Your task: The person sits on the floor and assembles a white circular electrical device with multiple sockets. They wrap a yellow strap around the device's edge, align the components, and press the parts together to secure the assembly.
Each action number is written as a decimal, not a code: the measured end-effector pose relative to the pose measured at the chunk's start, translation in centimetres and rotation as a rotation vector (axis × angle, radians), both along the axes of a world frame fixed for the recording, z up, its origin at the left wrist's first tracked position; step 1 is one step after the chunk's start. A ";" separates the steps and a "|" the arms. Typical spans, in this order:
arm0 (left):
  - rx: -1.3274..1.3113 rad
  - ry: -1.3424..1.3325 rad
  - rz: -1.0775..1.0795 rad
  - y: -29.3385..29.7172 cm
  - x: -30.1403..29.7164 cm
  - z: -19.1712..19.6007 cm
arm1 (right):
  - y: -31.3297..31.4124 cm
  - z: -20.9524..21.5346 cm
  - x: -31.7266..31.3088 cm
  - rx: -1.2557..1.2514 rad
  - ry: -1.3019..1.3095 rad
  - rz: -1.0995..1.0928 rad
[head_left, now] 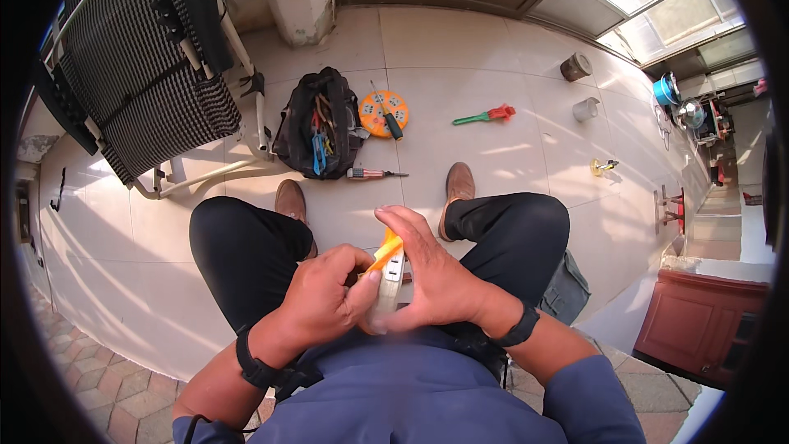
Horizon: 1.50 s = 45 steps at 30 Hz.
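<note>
Held over my lap is a white, rounded-edge casing (386,292) with an orange face, tilted so that its rim shows a panel with two small dark slots. My left hand (325,292) is closed on its left side, thumb and fingers pinching near the orange edge. On the other side my right hand (436,267) wraps it, with fingers over the top and thumb below. My hands hide much of the casing. Beyond my feet lies an orange disc (374,119) with dark green markings, a screwdriver (392,122) resting across it.
A black tool bag (325,136) with hand tools stands left of the disc, a red-and-grey screwdriver-like tool (374,174) before it. A green-and-red tool (485,115) lies farther right. A folding chair (148,74) is at far left; a dark can (576,67) stands at right.
</note>
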<state>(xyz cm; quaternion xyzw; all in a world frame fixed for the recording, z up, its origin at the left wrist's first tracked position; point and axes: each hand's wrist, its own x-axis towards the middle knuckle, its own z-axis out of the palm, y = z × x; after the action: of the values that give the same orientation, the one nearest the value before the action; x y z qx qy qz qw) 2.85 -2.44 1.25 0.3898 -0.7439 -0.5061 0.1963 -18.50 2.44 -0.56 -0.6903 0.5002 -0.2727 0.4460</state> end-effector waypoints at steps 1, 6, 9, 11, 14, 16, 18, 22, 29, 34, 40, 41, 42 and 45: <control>0.015 -0.006 0.016 0.0 -0.1 -0.1 | -0.2 0.0 0.0 0.003 -0.012 0.011; -0.070 -0.070 -0.075 -1.2 -0.2 -0.5 | -1.2 -1.1 -0.2 0.032 -0.070 0.070; -0.062 -0.067 -0.081 -2.0 -0.4 -0.7 | -1.6 -0.9 0.3 0.071 -0.104 0.018; -0.033 -0.038 -0.085 -2.4 -0.6 -1.0 | -2.0 -1.1 0.2 0.109 -0.114 0.022; 0.035 0.011 -0.097 -2.9 -0.9 -2.1 | -2.6 -2.1 0.0 0.169 -0.139 0.050; 0.094 0.024 -0.089 -3.2 -1.0 -2.6 | -3.0 -2.5 0.1 0.219 -0.169 0.059; 0.145 -0.012 -0.112 -3.4 -0.6 -2.3 | -3.3 -2.6 0.5 0.284 -0.209 0.050; 0.252 -0.045 -0.109 -3.4 0.4 -2.2 | -3.4 -3.5 1.5 0.208 -0.211 0.083; 0.003 -0.064 0.038 -2.5 0.6 -3.8 | -3.8 -4.1 2.0 0.178 -0.200 0.081; 0.001 -0.049 0.108 -2.1 0.8 -4.5 | -3.6 -4.5 1.8 0.188 -0.211 0.094; 0.095 -0.094 0.112 -1.8 1.1 -4.1 | -3.6 -4.2 1.6 0.218 -0.235 0.099; 0.079 -0.079 0.122 -1.7 1.1 -4.3 | -3.6 -4.2 1.6 0.217 -0.246 0.101; 0.063 -0.063 0.133 -1.6 1.1 -4.6 | -3.6 -4.2 1.6 0.216 -0.258 0.102; 0.081 -0.048 0.138 -1.3 1.3 -4.8 | -3.6 -4.1 1.5 0.213 -0.259 0.122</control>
<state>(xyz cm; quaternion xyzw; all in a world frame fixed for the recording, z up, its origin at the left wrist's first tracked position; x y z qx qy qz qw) 4.10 -3.79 -3.54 0.4597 -0.6988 -0.5115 0.1969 -17.04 -1.17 -4.66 -0.6273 0.4218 -0.2774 0.5929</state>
